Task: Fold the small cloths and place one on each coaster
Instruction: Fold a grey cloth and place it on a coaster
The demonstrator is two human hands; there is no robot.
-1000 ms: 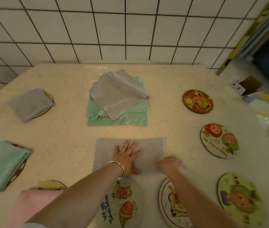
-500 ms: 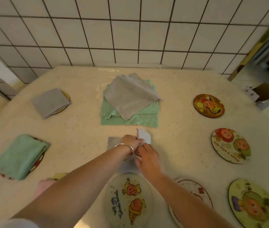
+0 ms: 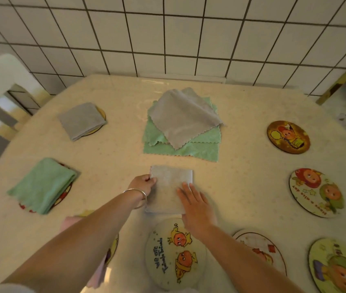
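A grey cloth [image 3: 171,182], folded to a small rectangle, lies on the table in front of me. My left hand [image 3: 142,183] pinches its left edge near the far corner. My right hand [image 3: 195,203] lies flat on its near right part, fingers spread. A pile of unfolded cloths [image 3: 183,123], grey on top of green, sits behind it. A folded grey cloth [image 3: 81,120] covers a coaster at the far left, and a folded green cloth [image 3: 43,185] covers another at the left. A pink cloth [image 3: 70,222] shows beside my left forearm.
Bare round cartoon coasters lie at the near middle [image 3: 176,252], near right [image 3: 258,250], far near right [image 3: 339,269], right [image 3: 316,191] and far right [image 3: 288,136]. A white tiled wall [image 3: 168,39] stands behind the table. A white chair [image 3: 0,81] is at the far left.
The grey cloth went from a wide strip to a small rectangle as both hands folded it over. My right hand now presses it flat and my left hand holds its left edge.
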